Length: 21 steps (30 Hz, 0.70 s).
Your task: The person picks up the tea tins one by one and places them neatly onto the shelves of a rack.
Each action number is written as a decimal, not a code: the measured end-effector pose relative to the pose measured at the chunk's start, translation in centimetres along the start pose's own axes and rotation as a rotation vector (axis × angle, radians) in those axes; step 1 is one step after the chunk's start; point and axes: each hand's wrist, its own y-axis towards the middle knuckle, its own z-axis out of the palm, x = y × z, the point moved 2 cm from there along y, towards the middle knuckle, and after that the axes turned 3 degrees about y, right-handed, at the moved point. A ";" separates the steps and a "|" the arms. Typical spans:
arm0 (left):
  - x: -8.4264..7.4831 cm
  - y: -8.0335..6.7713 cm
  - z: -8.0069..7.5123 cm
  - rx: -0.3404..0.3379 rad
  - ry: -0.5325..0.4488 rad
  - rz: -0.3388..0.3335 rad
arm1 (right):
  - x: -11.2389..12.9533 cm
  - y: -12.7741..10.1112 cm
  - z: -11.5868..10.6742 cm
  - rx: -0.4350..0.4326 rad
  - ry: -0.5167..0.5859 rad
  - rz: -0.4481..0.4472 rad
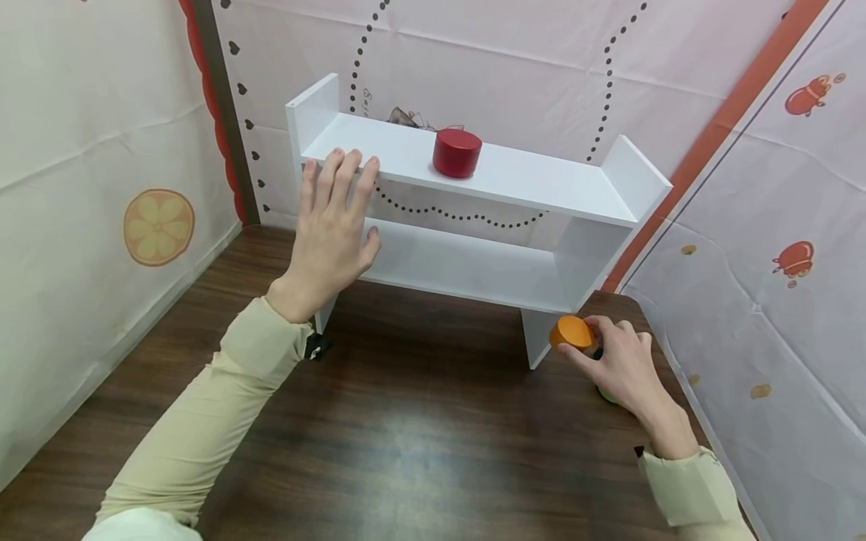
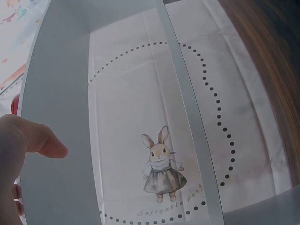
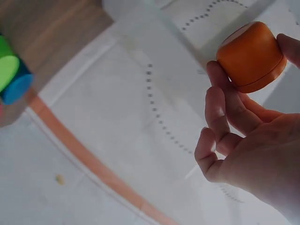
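Left hand loosely spread at a white shelf — right hand in a pinch round an orange cylinder

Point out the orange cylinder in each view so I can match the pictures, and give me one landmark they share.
Head: the orange cylinder is right of centre, below mid-height, pinched in the right hand.
Left wrist: not in this picture.
Right wrist: upper right, held in that same hand.
Shared landmark: the pale cloth with black dotted lines.
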 end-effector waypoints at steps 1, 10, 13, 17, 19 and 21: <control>0.0 0.0 0.0 -0.001 -0.006 0.000 | 0.5 0.2 -0.3 -0.009 0.010 -0.017; 0.0 0.1 0.1 0.007 -0.015 0.003 | 4.6 2.7 -3.2 -0.058 0.097 -0.148; 0.0 0.0 0.1 0.008 -0.012 0.001 | 5.9 3.7 -4.3 -0.060 0.139 -0.176; 0.1 0.0 0.0 0.007 -0.010 0.003 | 7.5 4.9 -6.0 -0.069 0.201 -0.202; 0.1 0.0 -0.1 0.004 -0.016 0.006 | 8.3 5.4 -6.8 -0.067 0.230 -0.206; 0.1 0.0 -0.1 0.004 -0.015 0.008 | 8.9 6.0 -7.7 -0.071 0.247 -0.204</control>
